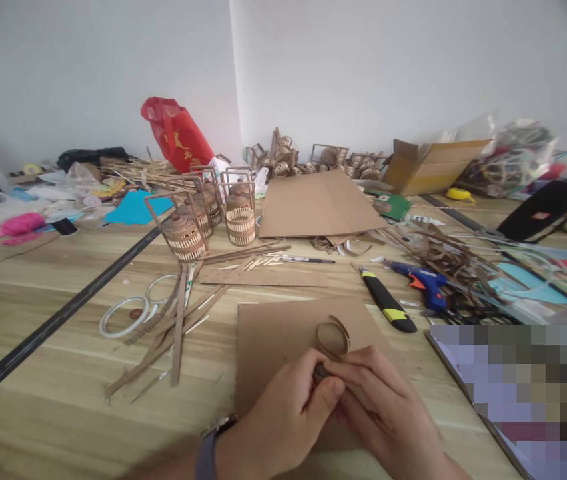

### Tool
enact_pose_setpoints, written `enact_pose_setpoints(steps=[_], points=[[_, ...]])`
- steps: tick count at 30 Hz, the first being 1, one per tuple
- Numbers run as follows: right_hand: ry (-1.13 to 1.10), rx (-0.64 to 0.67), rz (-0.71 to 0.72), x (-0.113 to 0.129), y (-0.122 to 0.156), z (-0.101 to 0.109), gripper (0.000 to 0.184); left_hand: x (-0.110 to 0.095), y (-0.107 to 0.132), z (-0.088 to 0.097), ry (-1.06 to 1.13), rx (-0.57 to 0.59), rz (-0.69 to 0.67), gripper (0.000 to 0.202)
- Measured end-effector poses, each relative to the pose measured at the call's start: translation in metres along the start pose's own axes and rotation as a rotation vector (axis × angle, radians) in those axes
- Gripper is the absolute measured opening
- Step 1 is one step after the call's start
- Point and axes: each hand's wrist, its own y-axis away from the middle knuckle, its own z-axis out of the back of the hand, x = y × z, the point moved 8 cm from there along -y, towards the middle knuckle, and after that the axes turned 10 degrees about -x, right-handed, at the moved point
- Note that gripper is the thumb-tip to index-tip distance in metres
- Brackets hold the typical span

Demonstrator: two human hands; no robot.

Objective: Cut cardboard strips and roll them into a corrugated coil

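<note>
Between my fingertips is a small tight coil [321,371] of brown strip, mostly hidden by the fingers. The free end of the brown strip [347,339] curls up in a loop just above my hands. My left hand [283,413] pinches the coil between thumb and fingers; a watch is on that wrist. My right hand [388,413] presses in from the other side, its fingers closed on the coil and strip. Both hands are over a flat piece of brown cardboard [273,340] on the wooden table.
A utility knife [388,300] and a blue glue gun [423,280] lie right of the cardboard. Small woven baskets [240,225] stand behind, left of a large cardboard sheet [318,203]. Brown strips [179,327] and tape rings [123,317] are at left; tangled strips [443,247] at right.
</note>
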Motion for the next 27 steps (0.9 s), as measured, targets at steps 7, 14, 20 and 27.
enact_pose_setpoints(steps=[7, 14, 20, 27], points=[[0.053, 0.03, 0.131, 0.008, 0.003, 0.0, 0.02, 0.004, 0.0, 0.004, 0.107, -0.04, -0.014, 0.034], [-0.144, 0.001, 0.074, 0.0, 0.009, 0.002, 0.021, 0.004, -0.004, -0.007, 0.612, 0.108, 0.161, 0.051], [-0.266, 0.026, -0.056, -0.001, -0.01, 0.01, 0.017, 0.001, -0.003, -0.01, 0.706, 0.302, 0.289, 0.064], [-0.33, 0.044, -0.102, 0.001, -0.014, 0.004, 0.009, 0.008, -0.005, -0.012, 0.77, 0.312, 0.336, 0.061]])
